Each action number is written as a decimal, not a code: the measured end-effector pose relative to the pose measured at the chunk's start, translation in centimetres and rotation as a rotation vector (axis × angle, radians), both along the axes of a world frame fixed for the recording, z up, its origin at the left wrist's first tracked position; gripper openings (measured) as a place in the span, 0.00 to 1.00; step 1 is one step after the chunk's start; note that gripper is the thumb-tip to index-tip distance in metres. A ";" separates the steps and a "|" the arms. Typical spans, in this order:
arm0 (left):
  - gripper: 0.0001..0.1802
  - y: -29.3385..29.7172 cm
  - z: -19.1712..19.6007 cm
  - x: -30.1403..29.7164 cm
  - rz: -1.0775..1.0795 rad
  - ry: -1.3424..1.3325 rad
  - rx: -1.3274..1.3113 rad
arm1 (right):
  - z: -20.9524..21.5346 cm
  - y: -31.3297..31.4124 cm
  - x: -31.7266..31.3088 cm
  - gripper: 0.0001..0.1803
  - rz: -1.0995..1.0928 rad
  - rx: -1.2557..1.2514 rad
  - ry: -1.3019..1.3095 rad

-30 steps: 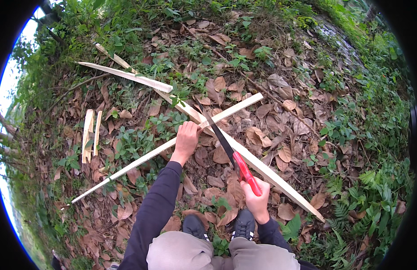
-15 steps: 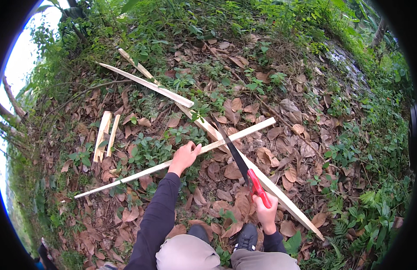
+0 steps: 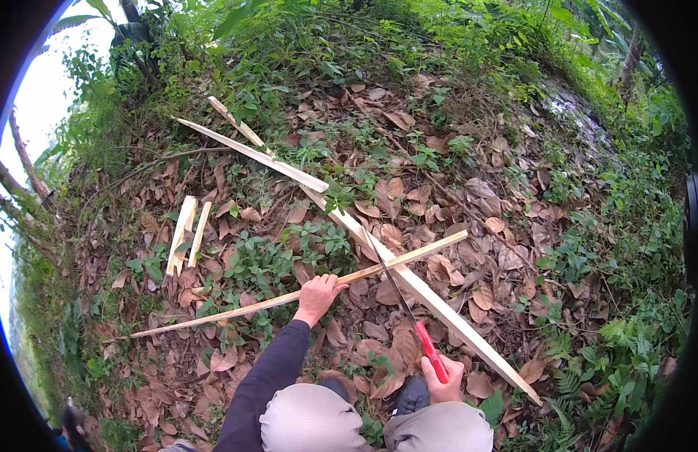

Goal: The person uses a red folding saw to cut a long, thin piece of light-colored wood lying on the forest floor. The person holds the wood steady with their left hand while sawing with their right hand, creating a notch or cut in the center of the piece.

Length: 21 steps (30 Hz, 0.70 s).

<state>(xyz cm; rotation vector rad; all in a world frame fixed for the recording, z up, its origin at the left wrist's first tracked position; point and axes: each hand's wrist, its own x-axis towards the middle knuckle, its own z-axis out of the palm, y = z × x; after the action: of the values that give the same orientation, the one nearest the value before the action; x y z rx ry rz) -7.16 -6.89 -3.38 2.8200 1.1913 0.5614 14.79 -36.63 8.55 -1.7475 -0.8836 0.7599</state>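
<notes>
My left hand (image 3: 317,298) is closed round a thin wooden strip (image 3: 243,309) just left of where the strip crosses a longer wooden batten (image 3: 462,328) on the ground. In my right hand (image 3: 443,379) is a hand saw (image 3: 430,351) with a red handle. Its dark, narrow-looking blade points up and away to the left, edge-on to me. The blade lies against the strip close to the crossing. How deep any cut goes is too small to tell. The strip's right end sticks out past the batten.
A pale, pointed wooden piece (image 3: 251,153) lies across the batten's far end. Short offcuts (image 3: 182,235) rest among leaves at the left. Dry brown leaves, low green plants and a thin branch (image 3: 160,160) cover the slope. My shoe (image 3: 413,398) is behind the saw hand.
The strip has rolled to show a browner face, and my left hand has shifted slightly right and nearer. The saw has moved nearer to me, its blade turned more edge-on.
</notes>
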 end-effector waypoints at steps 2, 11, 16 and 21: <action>0.19 -0.2 0.3 -0.4 -0.006 0.051 0.076 | -0.7 -0.2 0.1 0.15 0.041 0.019 -0.041; 0.18 2.9 0.5 1.4 0.015 0.159 0.039 | -3.3 2.3 0.6 0.11 0.112 0.152 -0.058; 0.21 2.4 2.4 1.7 -0.017 0.169 -0.198 | -3.5 2.3 1.4 0.14 0.078 0.143 0.023; 0.32 2.7 8.3 0.3 -0.098 0.282 -0.306 | -2.5 2.3 2.2 0.14 0.064 0.190 0.075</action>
<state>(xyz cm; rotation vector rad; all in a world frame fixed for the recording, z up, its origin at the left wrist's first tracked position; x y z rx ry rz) -6.85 -4.23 4.90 2.7293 1.0585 -0.0276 17.00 -34.38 6.09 -1.5209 -0.9334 0.7528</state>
